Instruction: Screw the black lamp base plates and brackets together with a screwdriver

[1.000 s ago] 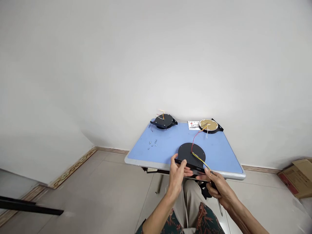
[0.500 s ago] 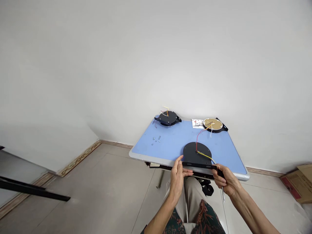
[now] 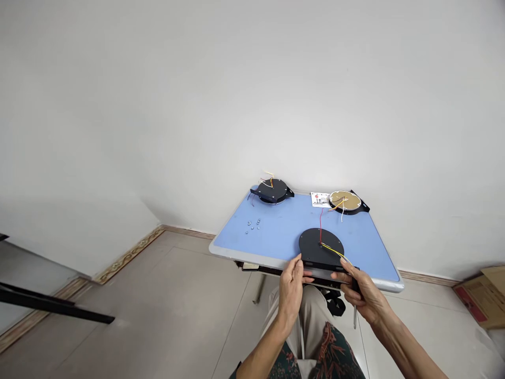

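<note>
A black round plate point(image 3: 313, 247) with a slotted, bent edge is tilted over the table's front edge. Red, yellow and white wires point(image 3: 331, 249) come out of its middle. My left hand point(image 3: 291, 288) grips the plate's left front corner between thumb and fingers. At the right front corner, my right hand point(image 3: 365, 295) pinches the plate with thumb and forefinger. Its other fingers are wrapped round a screwdriver point(image 3: 354, 317), whose metal shaft points down and whose dark handle is mostly hidden. Several small shiny screws point(image 3: 252, 228) lie to the left on the table.
The blue table point(image 3: 276, 231) has a grey rim and stands by a white wall. At its back left sits a black wired disc unit point(image 3: 274, 190). A similar unit with a tan face point(image 3: 345, 200) overlaps a printed card point(image 3: 319, 199). A cardboard box point(image 3: 482, 297) stands right.
The plate's front edge was turned level, then its near side came up slightly. My right hand shifted its grip at the right corner, the screwdriver staying in it. The view swung a little left.
</note>
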Demonstrator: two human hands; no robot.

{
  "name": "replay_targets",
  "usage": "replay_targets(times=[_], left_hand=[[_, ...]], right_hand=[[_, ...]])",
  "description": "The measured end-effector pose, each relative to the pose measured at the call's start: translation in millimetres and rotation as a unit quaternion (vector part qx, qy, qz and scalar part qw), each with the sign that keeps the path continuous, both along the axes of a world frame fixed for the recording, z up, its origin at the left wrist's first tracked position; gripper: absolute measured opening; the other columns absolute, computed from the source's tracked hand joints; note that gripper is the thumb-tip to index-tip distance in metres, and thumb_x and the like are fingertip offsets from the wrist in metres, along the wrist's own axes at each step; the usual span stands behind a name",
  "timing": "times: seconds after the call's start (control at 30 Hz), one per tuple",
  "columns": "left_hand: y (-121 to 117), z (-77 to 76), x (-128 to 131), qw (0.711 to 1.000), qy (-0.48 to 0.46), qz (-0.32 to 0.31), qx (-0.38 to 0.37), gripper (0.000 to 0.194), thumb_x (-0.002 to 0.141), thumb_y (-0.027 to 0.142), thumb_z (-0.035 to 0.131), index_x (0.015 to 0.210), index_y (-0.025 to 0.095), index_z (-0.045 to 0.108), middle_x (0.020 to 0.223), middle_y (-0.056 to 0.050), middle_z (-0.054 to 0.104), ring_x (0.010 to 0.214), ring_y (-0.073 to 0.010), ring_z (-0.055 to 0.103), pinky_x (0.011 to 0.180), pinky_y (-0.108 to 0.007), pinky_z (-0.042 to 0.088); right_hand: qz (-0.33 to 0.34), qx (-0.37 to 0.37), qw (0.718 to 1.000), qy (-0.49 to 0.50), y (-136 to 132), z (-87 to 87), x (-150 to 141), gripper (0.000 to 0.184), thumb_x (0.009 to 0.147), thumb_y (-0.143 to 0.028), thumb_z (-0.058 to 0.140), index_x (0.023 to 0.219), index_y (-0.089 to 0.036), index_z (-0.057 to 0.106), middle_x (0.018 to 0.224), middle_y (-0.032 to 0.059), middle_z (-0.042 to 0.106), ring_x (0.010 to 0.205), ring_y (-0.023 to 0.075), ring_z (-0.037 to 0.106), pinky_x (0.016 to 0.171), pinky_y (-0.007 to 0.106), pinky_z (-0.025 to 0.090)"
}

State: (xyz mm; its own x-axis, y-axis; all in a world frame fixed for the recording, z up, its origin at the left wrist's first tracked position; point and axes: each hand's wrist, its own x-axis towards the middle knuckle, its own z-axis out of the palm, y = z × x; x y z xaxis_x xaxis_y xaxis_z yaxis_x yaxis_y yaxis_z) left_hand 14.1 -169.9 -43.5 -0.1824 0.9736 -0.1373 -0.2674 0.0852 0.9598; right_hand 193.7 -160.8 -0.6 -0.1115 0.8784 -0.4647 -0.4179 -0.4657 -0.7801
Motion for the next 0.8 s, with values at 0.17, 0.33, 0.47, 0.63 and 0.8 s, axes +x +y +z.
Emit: replay_targets(times=[0.17, 0.33, 0.47, 0.63, 0.8], left_hand=[[-9.6, -5.4, 11.0, 0.998, 0.041, -0.002, 0.041, 0.049, 0.088, 0.046, 0.064, 0.129, 0.018, 0.063, 0.134, -0.016, 0.061, 0.087, -0.0210, 0.071, 0.077, -0.034, 0.062], [-25.4, -9.8, 29.0, 0.997, 0.043, -0.018, 0.066, 0.046, 0.089, 0.041, 0.063, 0.130, 0.020, 0.063, 0.146, -0.017, 0.050, 0.093, -0.0207, 0.068, 0.078, -0.034, 0.062], [-32.3, -11.3, 35.7, 0.998, 0.021, -0.034, 0.055, 0.054, 0.089, 0.044, 0.063, 0.135, 0.018, 0.059, 0.142, -0.018, 0.053, 0.091, -0.0205, 0.069, 0.079, -0.035, 0.062], [-27.0, -5.6, 27.8, 0.999, -0.016, -0.024, 0.043, 0.057, 0.095, 0.052, 0.054, 0.139, 0.017, 0.054, 0.131, -0.017, 0.063, 0.092, -0.0222, 0.071, 0.080, -0.037, 0.061], [-14.5, 4.2, 23.7, 0.993, -0.069, -0.081, 0.059, 0.072, 0.092, 0.056, 0.058, 0.153, 0.023, 0.039, 0.149, -0.015, 0.051, 0.112, -0.0275, 0.067, 0.088, -0.038, 0.061]], right_hand=[[-0.091, -0.033, 0.995, 0.013, 3.6, -8.5, -3.9, 0.048, 0.061, -0.040, 0.090, 0.078, -0.020, 0.049, 0.063, 0.0025, 0.073, 0.030, -0.0012, 0.022, 0.030, 0.013, 0.012], [-0.110, -0.043, 0.993, 0.012, 3.7, -11.2, -9.7, 0.044, 0.060, -0.039, 0.088, 0.071, -0.018, 0.050, 0.057, -0.0010, 0.067, 0.029, -0.0020, 0.023, 0.029, 0.012, 0.012], [-0.113, -0.030, 0.993, -0.014, 5.6, -11.3, -7.7, 0.037, 0.059, -0.034, 0.083, 0.066, -0.018, 0.050, 0.052, -0.0008, 0.063, 0.028, -0.0021, 0.022, 0.029, 0.012, 0.012], [-0.062, -0.035, 0.997, -0.002, 7.4, -2.8, 5.4, 0.026, 0.064, -0.031, 0.072, 0.060, -0.016, 0.050, 0.045, -0.0051, 0.049, 0.028, -0.0022, 0.020, 0.029, 0.012, 0.011], [-0.031, -0.109, 0.994, 0.009, 2.5, 7.5, 10.6, 0.021, 0.073, -0.028, 0.061, 0.059, -0.014, 0.054, 0.044, -0.0061, 0.043, 0.028, -0.0019, 0.017, 0.029, 0.012, 0.010]])
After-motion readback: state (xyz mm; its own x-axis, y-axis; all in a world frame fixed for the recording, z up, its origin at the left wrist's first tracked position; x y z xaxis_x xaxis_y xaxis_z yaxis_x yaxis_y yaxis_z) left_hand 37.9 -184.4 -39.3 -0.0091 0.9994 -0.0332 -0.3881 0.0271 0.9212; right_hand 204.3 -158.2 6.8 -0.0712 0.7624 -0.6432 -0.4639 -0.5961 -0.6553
